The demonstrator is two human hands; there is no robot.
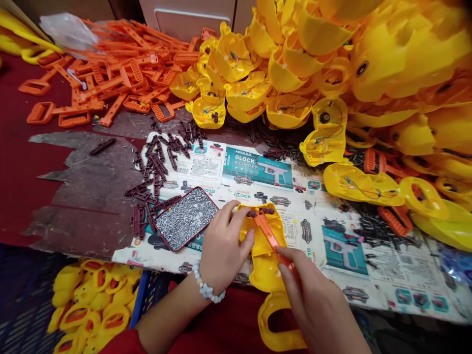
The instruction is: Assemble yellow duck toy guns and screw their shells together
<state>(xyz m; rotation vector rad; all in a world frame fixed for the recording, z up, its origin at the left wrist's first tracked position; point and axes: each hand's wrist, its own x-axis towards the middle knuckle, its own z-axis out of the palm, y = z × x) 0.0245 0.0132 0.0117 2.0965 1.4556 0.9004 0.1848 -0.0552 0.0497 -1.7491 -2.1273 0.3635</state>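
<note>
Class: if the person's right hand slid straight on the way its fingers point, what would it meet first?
Probably the dark brown piece atop the orange lever that the right hand presses into the yellow shell; depth is uncertain.

A dark red table [14, 162] fills the view, its cover worn to grey patches at nine o'clock. Printed cardboard [332, 206] lies flat over it from centre to four o'clock. At twelve o'clock stands a pale panel [184, 17], perhaps a cabinet door. At seven o'clock, below the table edge, a blue crate [142, 300]. Light is even and bright.
</note>
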